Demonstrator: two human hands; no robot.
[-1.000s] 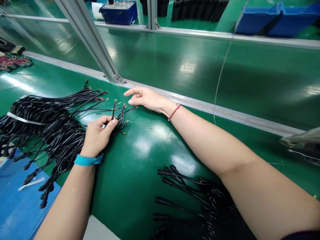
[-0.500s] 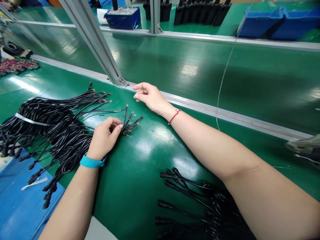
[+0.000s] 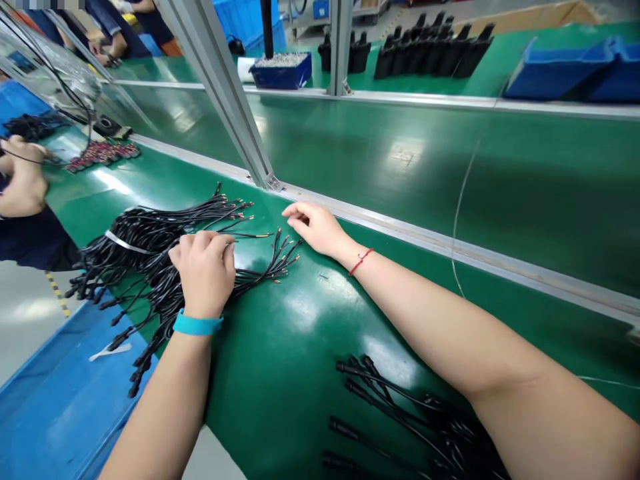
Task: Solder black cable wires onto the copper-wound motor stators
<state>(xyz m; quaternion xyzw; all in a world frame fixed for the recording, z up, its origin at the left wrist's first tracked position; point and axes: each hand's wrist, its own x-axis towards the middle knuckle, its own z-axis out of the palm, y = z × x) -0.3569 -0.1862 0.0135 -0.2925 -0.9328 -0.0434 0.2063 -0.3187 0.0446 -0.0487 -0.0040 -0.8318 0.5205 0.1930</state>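
My left hand, wearing a teal wristband, hovers over the bundled black cables with its fingers curled in and the thumb against them. What they hold, if anything, I cannot make out. Just right of it, a fan of stripped cable ends with coppery tips lies on the green table. My right hand, with a red string bracelet, is beyond those ends near the metal rail. Its fingers are loosely bent, thumb apart, and nothing shows between them. A white tie circles the upper cable bundle.
More black cables with connectors lie at the front, beneath my right forearm. A slanted metal post stands on the rail. A blue tray sits lower left. A co-worker's hand is at far left.
My left hand has let go of the stripped cable ends and drawn back left over the bundle. My right hand's fingers have bent closer together. The view has swung left.
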